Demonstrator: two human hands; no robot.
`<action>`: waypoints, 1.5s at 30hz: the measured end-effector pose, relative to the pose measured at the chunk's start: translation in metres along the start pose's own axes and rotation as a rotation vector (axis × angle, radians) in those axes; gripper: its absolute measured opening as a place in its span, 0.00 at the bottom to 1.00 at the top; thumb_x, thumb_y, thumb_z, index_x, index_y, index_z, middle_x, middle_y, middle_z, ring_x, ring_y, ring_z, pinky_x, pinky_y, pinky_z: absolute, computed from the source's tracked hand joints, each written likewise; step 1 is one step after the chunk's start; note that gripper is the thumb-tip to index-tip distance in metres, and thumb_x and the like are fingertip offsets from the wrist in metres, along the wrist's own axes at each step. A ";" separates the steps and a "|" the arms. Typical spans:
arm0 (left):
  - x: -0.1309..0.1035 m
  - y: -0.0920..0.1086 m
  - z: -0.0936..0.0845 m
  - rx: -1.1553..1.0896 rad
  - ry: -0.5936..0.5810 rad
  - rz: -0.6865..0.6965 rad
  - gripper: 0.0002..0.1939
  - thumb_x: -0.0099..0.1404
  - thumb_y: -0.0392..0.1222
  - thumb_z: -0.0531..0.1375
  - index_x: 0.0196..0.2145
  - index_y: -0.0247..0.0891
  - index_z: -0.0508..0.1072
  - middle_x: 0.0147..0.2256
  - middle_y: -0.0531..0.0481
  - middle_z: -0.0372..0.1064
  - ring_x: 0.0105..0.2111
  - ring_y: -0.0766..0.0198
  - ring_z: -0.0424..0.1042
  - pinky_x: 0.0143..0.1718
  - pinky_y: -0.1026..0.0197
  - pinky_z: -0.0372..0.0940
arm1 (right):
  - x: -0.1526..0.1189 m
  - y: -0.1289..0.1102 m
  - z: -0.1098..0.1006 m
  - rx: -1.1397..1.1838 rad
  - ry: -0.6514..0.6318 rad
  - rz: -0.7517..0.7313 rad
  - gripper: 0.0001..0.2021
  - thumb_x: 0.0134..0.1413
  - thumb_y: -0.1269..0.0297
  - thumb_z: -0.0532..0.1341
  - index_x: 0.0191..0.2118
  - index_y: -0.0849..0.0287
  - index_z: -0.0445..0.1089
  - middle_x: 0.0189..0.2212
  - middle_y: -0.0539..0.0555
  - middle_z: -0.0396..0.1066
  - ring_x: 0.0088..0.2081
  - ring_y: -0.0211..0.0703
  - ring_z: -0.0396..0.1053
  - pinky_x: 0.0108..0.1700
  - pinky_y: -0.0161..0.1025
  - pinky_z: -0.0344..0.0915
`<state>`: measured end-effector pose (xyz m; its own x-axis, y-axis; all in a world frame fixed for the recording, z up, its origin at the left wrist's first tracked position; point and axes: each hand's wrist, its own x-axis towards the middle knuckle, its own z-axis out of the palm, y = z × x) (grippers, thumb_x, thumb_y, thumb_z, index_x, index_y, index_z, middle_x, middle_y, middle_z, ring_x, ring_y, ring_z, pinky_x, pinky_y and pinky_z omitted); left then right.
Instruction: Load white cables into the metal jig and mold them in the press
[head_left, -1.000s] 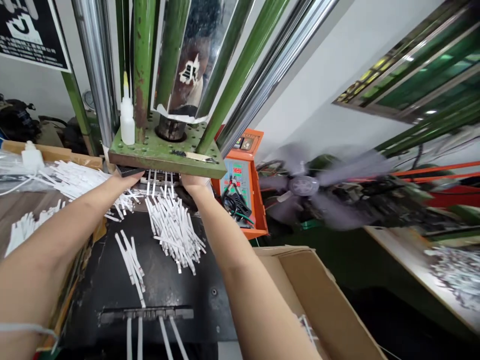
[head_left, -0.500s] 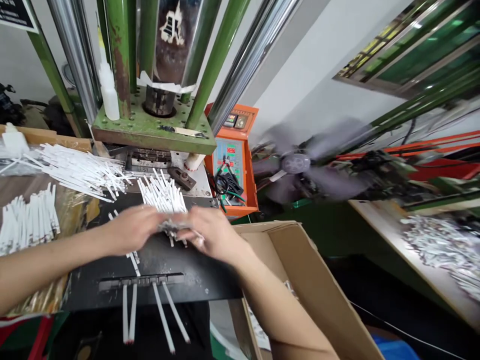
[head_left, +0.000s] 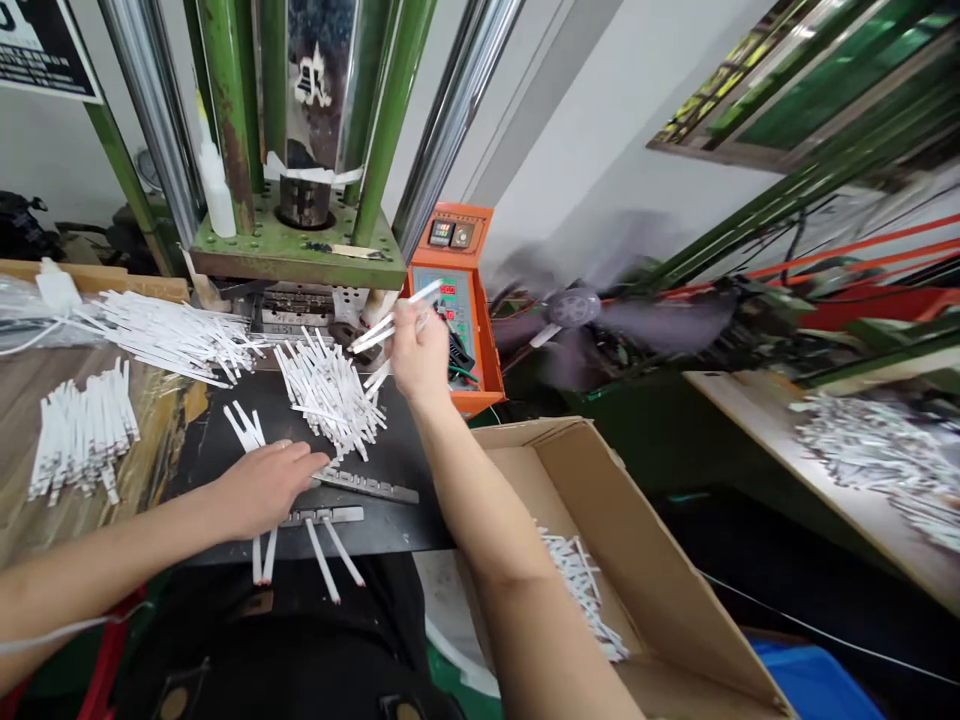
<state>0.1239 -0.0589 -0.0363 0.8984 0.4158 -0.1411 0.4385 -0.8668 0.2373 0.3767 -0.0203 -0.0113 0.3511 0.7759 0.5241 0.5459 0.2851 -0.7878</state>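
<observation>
My right hand [head_left: 420,355] is closed round a few thin white tubes [head_left: 382,333], held above the back right of the black work plate [head_left: 202,440]. My left hand [head_left: 262,488] grips the left end of a slotted metal bar [head_left: 371,486] on the plate, its fingertips partly hidden. In front of that bar lies a second slotted bar [head_left: 341,515], with several white tubes [head_left: 322,560] sticking out over the plate's front edge. A loose pile of white tubes [head_left: 330,395] is between my hands. More tubes [head_left: 244,425] lie beyond my left hand.
A green press [head_left: 300,262] stands behind the plate, beside an orange control box [head_left: 487,340]. More tube piles [head_left: 82,430] lie left. A cardboard box [head_left: 622,530] holding tubes stands right. A spinning fan [head_left: 574,308] is behind it. A white squeeze bottle [head_left: 217,195] stands on the press.
My hands have parted. The right hand has moved up and away with tubes, while the left has come lower with the metal bar, which now rests on the plate. The view has shifted slightly.
</observation>
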 end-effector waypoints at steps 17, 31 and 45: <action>0.008 -0.009 0.013 -0.053 0.202 0.071 0.10 0.70 0.39 0.50 0.44 0.36 0.67 0.37 0.45 0.70 0.39 0.56 0.68 0.41 0.56 0.64 | -0.109 -0.030 -0.018 -0.384 -0.673 -0.249 0.10 0.60 0.59 0.60 0.35 0.60 0.73 0.30 0.56 0.74 0.36 0.45 0.70 0.41 0.39 0.63; -0.064 -0.068 -0.006 -0.040 -0.100 0.021 0.17 0.64 0.54 0.55 0.48 0.47 0.72 0.47 0.50 0.70 0.44 0.58 0.71 0.45 0.58 0.66 | -0.192 0.032 -0.123 -0.635 -0.096 0.436 0.15 0.62 0.65 0.51 0.46 0.62 0.72 0.40 0.62 0.75 0.41 0.51 0.73 0.44 0.45 0.68; -0.034 -0.069 -0.031 0.265 0.246 0.096 0.20 0.73 0.48 0.44 0.49 0.44 0.73 0.41 0.49 0.76 0.35 0.59 0.75 0.37 0.57 0.68 | -0.129 0.007 -0.033 -0.332 -0.517 -0.292 0.16 0.64 0.73 0.50 0.54 0.61 0.64 0.47 0.61 0.70 0.47 0.46 0.67 0.49 0.43 0.68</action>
<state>0.0635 -0.0051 -0.0182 0.9281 0.3548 0.1127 0.3594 -0.9329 -0.0229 0.3605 -0.1372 -0.0732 -0.2101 0.8861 0.4131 0.7968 0.4000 -0.4528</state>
